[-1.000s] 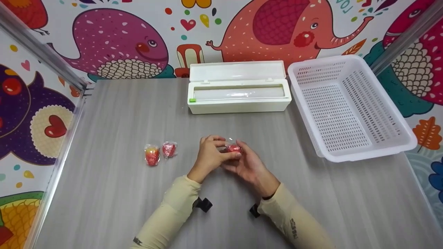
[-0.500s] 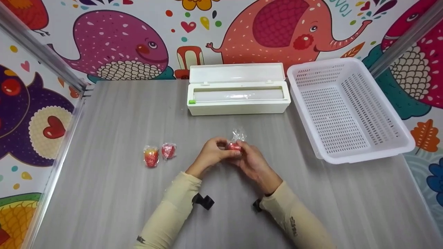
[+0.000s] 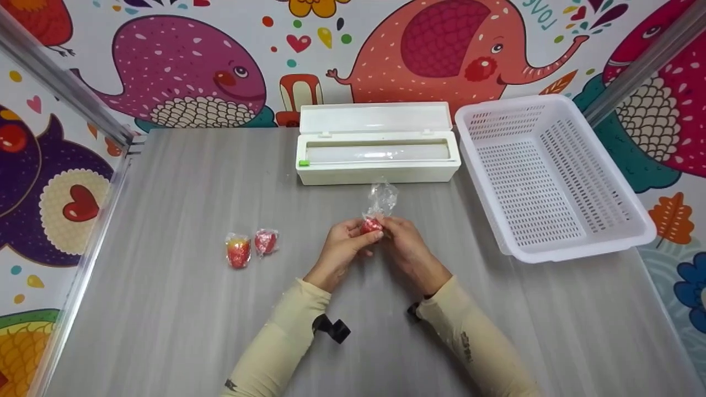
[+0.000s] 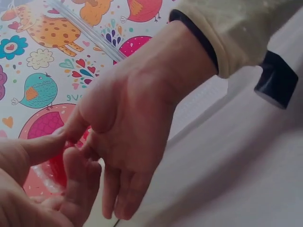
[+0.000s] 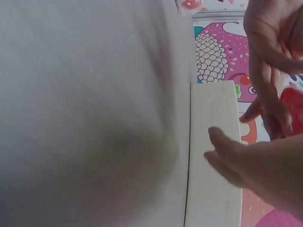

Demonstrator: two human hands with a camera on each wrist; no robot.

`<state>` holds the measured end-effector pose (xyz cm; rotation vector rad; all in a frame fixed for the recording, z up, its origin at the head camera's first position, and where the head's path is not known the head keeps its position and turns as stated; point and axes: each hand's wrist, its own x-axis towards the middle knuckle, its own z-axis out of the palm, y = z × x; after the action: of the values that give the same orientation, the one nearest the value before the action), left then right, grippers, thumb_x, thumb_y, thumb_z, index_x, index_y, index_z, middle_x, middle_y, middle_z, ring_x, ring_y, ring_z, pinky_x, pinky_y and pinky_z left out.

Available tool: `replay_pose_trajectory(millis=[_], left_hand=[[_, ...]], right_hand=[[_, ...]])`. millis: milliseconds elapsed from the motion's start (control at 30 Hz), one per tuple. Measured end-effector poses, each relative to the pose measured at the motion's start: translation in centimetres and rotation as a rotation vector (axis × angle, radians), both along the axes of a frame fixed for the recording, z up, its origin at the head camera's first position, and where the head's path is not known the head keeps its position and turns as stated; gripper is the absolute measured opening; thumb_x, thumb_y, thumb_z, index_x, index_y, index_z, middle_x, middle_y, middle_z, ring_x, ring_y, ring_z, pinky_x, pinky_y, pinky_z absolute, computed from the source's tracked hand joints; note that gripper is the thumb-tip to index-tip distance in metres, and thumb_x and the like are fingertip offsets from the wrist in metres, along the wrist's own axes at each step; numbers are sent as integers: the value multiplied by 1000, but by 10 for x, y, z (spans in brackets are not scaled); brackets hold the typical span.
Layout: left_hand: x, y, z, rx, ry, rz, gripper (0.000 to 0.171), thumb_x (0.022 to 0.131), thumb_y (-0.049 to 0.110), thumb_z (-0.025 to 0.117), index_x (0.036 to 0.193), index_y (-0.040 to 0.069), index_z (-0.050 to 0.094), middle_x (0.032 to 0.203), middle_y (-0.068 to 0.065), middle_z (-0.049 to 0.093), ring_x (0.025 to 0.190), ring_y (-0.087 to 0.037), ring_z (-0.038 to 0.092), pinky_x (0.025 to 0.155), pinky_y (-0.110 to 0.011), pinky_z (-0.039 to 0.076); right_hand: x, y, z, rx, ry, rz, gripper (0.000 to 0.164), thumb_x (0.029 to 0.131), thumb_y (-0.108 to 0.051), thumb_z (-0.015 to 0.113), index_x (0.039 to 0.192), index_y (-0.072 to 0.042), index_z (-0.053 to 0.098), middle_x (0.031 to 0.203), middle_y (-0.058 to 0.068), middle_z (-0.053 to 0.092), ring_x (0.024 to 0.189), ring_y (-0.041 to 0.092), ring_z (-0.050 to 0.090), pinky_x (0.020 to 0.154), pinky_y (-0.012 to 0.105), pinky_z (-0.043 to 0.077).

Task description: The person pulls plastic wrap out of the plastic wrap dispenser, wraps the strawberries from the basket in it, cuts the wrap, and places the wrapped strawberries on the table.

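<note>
Both hands meet over the middle of the table around a small red fruit [image 3: 372, 224] wrapped in clear plastic film [image 3: 383, 198]. My left hand [image 3: 345, 246] holds the fruit between thumb and fingers. From the right, the fingertips of my right hand [image 3: 408, 245] pinch the film right at the fruit, and a loose, crumpled tail of film sticks up beyond them. In the left wrist view the red fruit [image 4: 57, 171] shows partly between the fingers. The right wrist view catches the red fruit [image 5: 292, 109] at its edge, blurred.
Left of the hands lie a wrapped yellow-and-red fruit [image 3: 238, 251] and a wrapped red one [image 3: 266, 241]. A white film dispenser box [image 3: 378, 175] with its lid up stands at the back. A white perforated basket [image 3: 510, 234] is at the right.
The hands with the fruit have moved slightly away from the body. The film tail above the fruit has come out longer, and the right fingers have shifted to its base.
</note>
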<state>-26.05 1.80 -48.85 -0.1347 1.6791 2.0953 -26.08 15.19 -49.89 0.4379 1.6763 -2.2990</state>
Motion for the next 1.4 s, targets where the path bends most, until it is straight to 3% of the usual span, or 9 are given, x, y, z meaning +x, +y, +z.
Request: replay_pose_trajectory(millis=[267,367,500,767,933,1033,1200,1300,1400], left_hand=[[7,-6,-9,-24,45,-69,30,86,13,69,109,-6,61,80,4,68,65,-7,63,52,-20,47],[9,-4,-8,-19,48,-65,31,86,17,70,107,-4,62,78,5,69,62,-8,64,50,-20,46],[16,3,-11,-75,53,-65,29,82,21,74,100,1,64,71,5,68,57,-8,63,48,-21,48],[24,10,-24,-225,51,-81,28,79,29,76,87,3,72,60,1,66,40,-3,44,39,-19,35],[24,8,-33,-283,57,-130,32,79,33,76,86,2,74,70,-4,73,40,-2,41,40,-19,32],[18,8,-36,-286,33,-110,31,79,32,76,86,2,74,71,-3,73,41,-2,42,41,-18,32],[4,4,-43,-275,-39,10,22,80,24,75,85,2,72,60,7,62,44,-5,44,41,-19,33],[-3,4,-39,-260,-12,80,19,80,19,73,86,1,72,59,8,58,46,-6,46,43,-20,35],[-3,3,-33,-214,4,124,18,81,15,69,89,0,72,63,6,63,50,-7,52,46,-23,41]], right_hand=[[1,4,3,-25,29,61,33,94,-6,48,69,-15,67,68,-8,65,71,7,55,70,24,43],[1,6,1,-57,61,79,29,92,-8,53,70,-15,70,92,6,74,85,6,62,77,23,46],[1,9,-2,-38,109,103,21,93,-18,59,86,-5,74,126,19,62,114,10,59,89,21,48],[0,16,-4,106,82,174,39,102,-19,41,112,15,59,86,0,75,82,8,70,66,20,53],[-3,18,3,256,106,183,34,102,-16,41,108,10,60,90,13,75,86,14,72,71,23,55],[1,17,10,524,249,214,29,99,-17,48,97,6,68,92,15,74,87,17,71,74,26,55],[15,8,20,1116,705,185,15,89,-17,65,86,-8,76,82,5,75,77,17,71,67,33,56],[21,1,21,1287,939,71,10,86,-15,68,87,-12,77,81,4,76,71,17,72,59,33,56],[24,-6,18,1316,1031,-39,8,84,-14,70,88,-12,77,81,4,76,69,16,72,56,29,55]])
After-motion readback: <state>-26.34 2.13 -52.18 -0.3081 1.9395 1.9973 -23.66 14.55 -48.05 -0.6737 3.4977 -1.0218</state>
